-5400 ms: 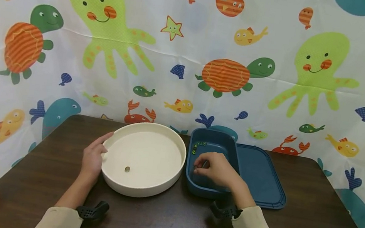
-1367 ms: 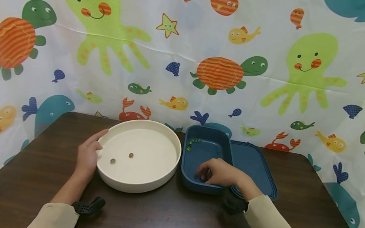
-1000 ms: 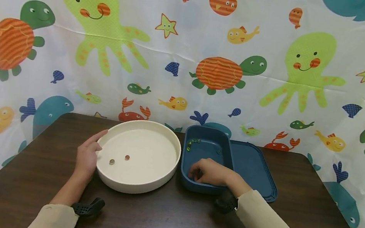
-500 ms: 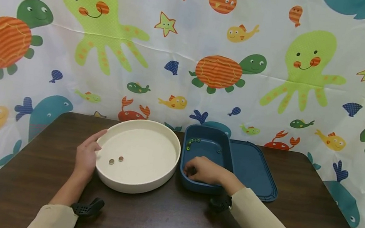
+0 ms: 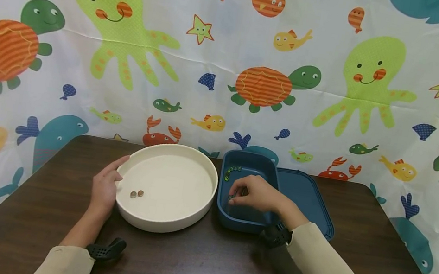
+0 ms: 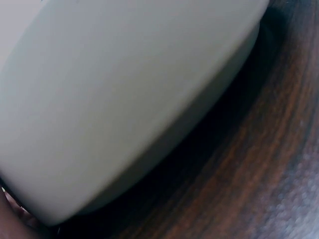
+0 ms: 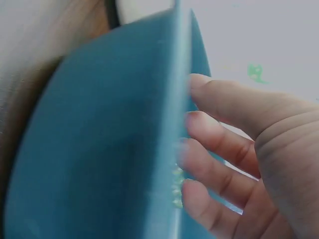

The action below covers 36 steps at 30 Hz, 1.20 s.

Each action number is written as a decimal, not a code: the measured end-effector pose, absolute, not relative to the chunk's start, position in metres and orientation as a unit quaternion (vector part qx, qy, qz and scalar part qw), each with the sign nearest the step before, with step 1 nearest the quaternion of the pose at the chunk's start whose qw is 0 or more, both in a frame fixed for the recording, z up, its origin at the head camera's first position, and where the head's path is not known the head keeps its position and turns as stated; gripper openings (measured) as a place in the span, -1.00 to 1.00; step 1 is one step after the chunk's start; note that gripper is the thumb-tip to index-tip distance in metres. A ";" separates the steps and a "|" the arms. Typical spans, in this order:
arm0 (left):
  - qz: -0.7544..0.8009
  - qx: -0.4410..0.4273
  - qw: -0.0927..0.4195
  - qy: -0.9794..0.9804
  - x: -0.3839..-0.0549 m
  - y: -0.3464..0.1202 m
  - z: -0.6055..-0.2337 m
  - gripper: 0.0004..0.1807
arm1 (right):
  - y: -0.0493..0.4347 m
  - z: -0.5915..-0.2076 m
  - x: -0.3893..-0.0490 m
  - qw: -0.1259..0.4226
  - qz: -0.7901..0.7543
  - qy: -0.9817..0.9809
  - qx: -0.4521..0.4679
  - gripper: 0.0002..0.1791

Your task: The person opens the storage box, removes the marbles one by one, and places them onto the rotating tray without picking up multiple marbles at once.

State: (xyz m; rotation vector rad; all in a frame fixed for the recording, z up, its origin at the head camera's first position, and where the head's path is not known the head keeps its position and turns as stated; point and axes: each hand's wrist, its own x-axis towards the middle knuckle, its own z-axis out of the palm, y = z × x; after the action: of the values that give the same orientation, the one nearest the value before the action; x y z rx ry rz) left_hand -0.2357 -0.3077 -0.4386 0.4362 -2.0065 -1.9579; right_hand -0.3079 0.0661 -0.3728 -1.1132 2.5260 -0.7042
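In the head view, my left hand [image 5: 105, 186] holds the left side of a round cream tray [image 5: 202, 214], thumb at the rim and fingers along the outer wall. Close together near its left side lie two small round marbles [image 5: 137, 194]. My right hand [image 5: 255, 192] is inside a deep blue box [image 5: 240, 226]; its thumb and forefinger pinch a small, shiny, marble-like piece [image 5: 231, 198]. Several green marbles [image 5: 233, 172] line the box's far left corner. The right wrist view shows curled fingers [image 7: 199, 199] beside the box wall, blurred.
A flat blue lid [image 5: 312, 206] lies on the dark wooden table [image 5: 184, 268], partly behind the box. The tray and box stand side by side, nearly touching. A curtain [image 5: 213, 61] printed with sea animals hangs behind the table.
A second marble appeared in the tray and moved left until beside the first. My right hand moved left low inside the box, then rose. My left hand kept its hold on the tray.
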 end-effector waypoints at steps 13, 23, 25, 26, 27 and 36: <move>-0.680 0.154 0.168 -0.697 -0.234 -0.310 -0.440 -0.37 | 0.044 -0.337 -0.315 0.110 -0.246 0.879 -0.394 -0.86; -0.683 0.152 0.161 -0.697 -0.237 -0.307 -0.439 -0.37 | 0.000 -0.330 -0.337 0.136 -0.255 0.877 -0.383 -0.86; -0.685 0.151 0.162 -0.694 -0.238 -0.307 -0.440 -0.37 | -0.008 -0.332 -0.344 0.142 -0.253 0.880 -0.375 -0.86; -0.685 0.152 0.161 -0.694 -0.239 -0.306 -0.440 -0.37 | -0.012 -0.334 -0.347 0.146 -0.252 0.881 -0.372 -0.86; -0.685 0.153 0.160 -0.694 -0.239 -0.306 -0.440 -0.37 | -0.016 -0.336 -0.351 0.151 -0.250 0.882 -0.369 -0.85; -0.679 0.156 0.167 -0.698 -0.237 -0.307 -0.440 -0.36 | -0.057 -0.357 -0.360 0.178 -0.222 0.887 -0.365 -0.86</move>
State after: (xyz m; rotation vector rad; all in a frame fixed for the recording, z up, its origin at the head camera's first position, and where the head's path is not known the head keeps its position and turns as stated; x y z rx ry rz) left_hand -0.2372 -0.3075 -0.4400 0.4429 -1.9857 -1.9315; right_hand -0.3602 -0.0570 -0.3570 -1.0315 2.5083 -0.6282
